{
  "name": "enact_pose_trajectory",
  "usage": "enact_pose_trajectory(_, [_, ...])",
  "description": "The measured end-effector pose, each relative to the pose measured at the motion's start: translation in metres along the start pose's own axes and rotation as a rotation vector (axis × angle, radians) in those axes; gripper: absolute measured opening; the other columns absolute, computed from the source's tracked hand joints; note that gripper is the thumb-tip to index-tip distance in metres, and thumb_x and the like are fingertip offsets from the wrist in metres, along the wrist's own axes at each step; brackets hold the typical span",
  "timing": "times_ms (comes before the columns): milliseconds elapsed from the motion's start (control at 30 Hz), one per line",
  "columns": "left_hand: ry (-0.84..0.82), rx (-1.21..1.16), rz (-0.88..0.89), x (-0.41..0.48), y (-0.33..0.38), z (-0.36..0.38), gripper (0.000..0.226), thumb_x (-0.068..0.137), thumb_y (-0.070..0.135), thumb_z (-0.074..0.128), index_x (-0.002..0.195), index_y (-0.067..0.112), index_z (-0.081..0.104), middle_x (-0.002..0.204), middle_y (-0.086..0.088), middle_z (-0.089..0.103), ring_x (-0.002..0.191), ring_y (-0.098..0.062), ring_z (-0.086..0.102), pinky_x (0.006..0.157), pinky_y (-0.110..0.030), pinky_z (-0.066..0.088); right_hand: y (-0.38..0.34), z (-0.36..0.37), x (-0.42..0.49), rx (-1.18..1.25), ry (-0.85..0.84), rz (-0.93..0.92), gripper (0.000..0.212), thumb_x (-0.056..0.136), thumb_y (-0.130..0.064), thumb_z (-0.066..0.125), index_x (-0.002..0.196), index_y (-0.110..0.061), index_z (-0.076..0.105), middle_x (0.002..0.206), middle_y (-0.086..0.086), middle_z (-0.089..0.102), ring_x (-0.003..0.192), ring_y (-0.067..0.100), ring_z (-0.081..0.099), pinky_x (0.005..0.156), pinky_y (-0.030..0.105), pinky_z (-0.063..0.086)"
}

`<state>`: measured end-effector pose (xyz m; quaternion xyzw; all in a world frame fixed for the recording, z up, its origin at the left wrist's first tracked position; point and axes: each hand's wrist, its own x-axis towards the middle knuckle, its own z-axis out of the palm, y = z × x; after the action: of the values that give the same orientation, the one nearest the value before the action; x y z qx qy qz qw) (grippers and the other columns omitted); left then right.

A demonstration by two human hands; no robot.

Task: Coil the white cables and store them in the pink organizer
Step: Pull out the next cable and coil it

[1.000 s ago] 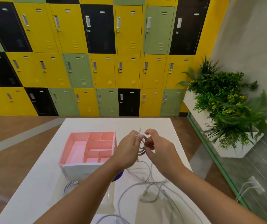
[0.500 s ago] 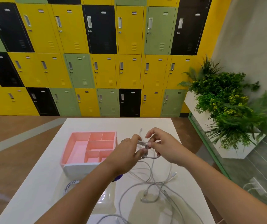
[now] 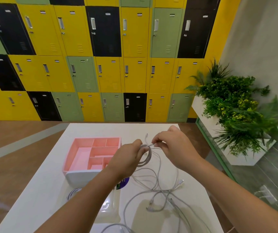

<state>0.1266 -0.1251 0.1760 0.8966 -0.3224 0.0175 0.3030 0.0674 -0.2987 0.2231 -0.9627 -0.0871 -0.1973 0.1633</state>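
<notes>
White cable coil (image 3: 145,157) raised over the table (image 3: 39,195), just right of the pink organizer (image 3: 71,155): clasped at its top by the left hand (image 3: 126,159), with the right hand (image 3: 174,147) pinching the free strand next to it. Likely best to lay each new loop the same size, drawing slack gently from the loose cables (image 3: 160,194) tangled below to avoid snags. No cable seen in the organizer's visible compartments; near right corner hidden behind the left forearm.

Bright, even light; wide-angle edge distortion
</notes>
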Motion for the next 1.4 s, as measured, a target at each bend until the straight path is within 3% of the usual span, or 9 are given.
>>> enact_pose_trajectory(167, [0.041, -0.297, -0.061, 0.000, 0.014, -0.003, 0.035, 0.100, 0.045, 0.038, 0.069, 0.028, 0.041, 0.062, 0.010, 0.047, 0.057, -0.007, 0.042, 0.055, -0.025, 0.030, 0.008, 0.014, -0.003, 0.061, 0.145, 0.016, 0.007, 0.091, -0.017, 0.062, 0.093, -0.020, 0.069, 0.086, -0.009, 0.069, 0.079, 0.014, 0.054, 0.065, 0.022, 0.038])
enact_pose_trajectory(400, [0.043, -0.607, -0.161, -0.001, 0.027, 0.001, 0.037, 0.101, 0.042, 0.038, 0.072, 0.018, 0.042, 0.065, 0.011, 0.043, 0.058, -0.005, 0.038, 0.062, -0.029, 0.033, 0.004, 0.025, -0.006, 0.350, 0.180, 0.178, 0.013, 0.090, -0.008, 0.063, 0.090, -0.019, 0.070, 0.085, -0.009, 0.065, 0.073, 0.000, 0.055, 0.066, 0.009, 0.041])
enact_pose_trajectory(600, [0.152, -0.552, -0.197, 0.000, 0.028, 0.007, 0.035, 0.101, 0.046, 0.034, 0.074, 0.026, 0.046, 0.068, 0.010, 0.047, 0.065, -0.010, 0.043, 0.064, -0.032, 0.037, -0.011, 0.026, -0.011, 0.971, -0.008, 0.503, 0.024, 0.101, -0.016, 0.045, 0.101, -0.018, 0.069, 0.091, 0.002, 0.068, 0.079, 0.009, 0.062, 0.071, 0.019, 0.053])
enact_pose_trajectory(700, [0.174, -0.549, -0.197, 0.001, 0.027, 0.008, 0.035, 0.102, 0.045, 0.032, 0.080, 0.022, 0.048, 0.071, 0.009, 0.049, 0.067, -0.010, 0.045, 0.065, -0.031, 0.038, -0.014, 0.027, -0.012, 1.028, -0.072, 0.495, 0.018, 0.093, -0.012, 0.060, 0.108, -0.019, 0.066, 0.099, 0.005, 0.067, 0.086, 0.013, 0.063, 0.078, 0.024, 0.055])
enact_pose_trajectory(833, [0.186, -0.437, -0.145, 0.003, 0.023, 0.006, 0.032, 0.102, 0.041, 0.033, 0.085, 0.020, 0.050, 0.077, 0.005, 0.052, 0.072, -0.010, 0.048, 0.064, -0.029, 0.037, -0.014, 0.026, -0.010, 1.156, -0.035, 0.563, 0.037, 0.087, 0.003, 0.063, 0.117, -0.018, 0.058, 0.099, 0.010, 0.068, 0.087, 0.018, 0.068, 0.072, 0.023, 0.053])
enact_pose_trajectory(900, [0.193, -0.370, -0.109, 0.003, 0.016, 0.006, 0.027, 0.101, 0.040, 0.035, 0.102, 0.022, 0.054, 0.094, 0.007, 0.057, 0.088, -0.009, 0.053, 0.074, -0.027, 0.043, -0.011, 0.025, -0.010, 1.222, -0.042, 0.583, 0.046, 0.087, 0.005, 0.062, 0.123, -0.021, 0.050, 0.102, 0.013, 0.068, 0.087, 0.021, 0.071, 0.073, 0.025, 0.053])
enact_pose_trajectory(1000, [0.150, -0.189, -0.006, 0.002, 0.003, 0.005, 0.027, 0.102, 0.034, 0.036, 0.125, 0.031, 0.051, 0.116, 0.012, 0.054, 0.108, -0.006, 0.049, 0.092, -0.029, 0.041, -0.009, 0.024, -0.010, 1.098, -0.091, 0.547, 0.063, 0.085, 0.003, 0.066, 0.132, -0.029, 0.040, 0.107, 0.009, 0.060, 0.081, 0.018, 0.071, 0.075, 0.023, 0.053])
enact_pose_trajectory(1233, [-0.125, 0.220, 0.057, 0.007, 0.011, -0.013, 0.028, 0.103, 0.037, 0.033, 0.118, 0.026, 0.053, 0.116, 0.005, 0.058, 0.109, -0.015, 0.048, 0.093, -0.035, 0.034, -0.005, 0.015, -0.005, 0.768, -0.212, 0.391, 0.085, 0.082, 0.002, 0.070, 0.143, -0.039, 0.027, 0.110, 0.004, 0.048, 0.069, 0.021, 0.062, 0.073, 0.033, 0.056])
enact_pose_trajectory(1400, [-0.036, 0.302, 0.026, 0.007, 0.011, -0.005, 0.029, 0.103, 0.038, 0.028, 0.105, 0.019, 0.050, 0.105, 0.000, 0.057, 0.093, -0.019, 0.047, 0.083, -0.035, 0.038, -0.010, 0.017, -0.005, 0.476, -0.060, 0.269, 0.078, 0.082, -0.012, 0.074, 0.142, -0.037, 0.030, 0.109, -0.006, 0.050, 0.088, 0.013, 0.059, 0.077, 0.023, 0.053])
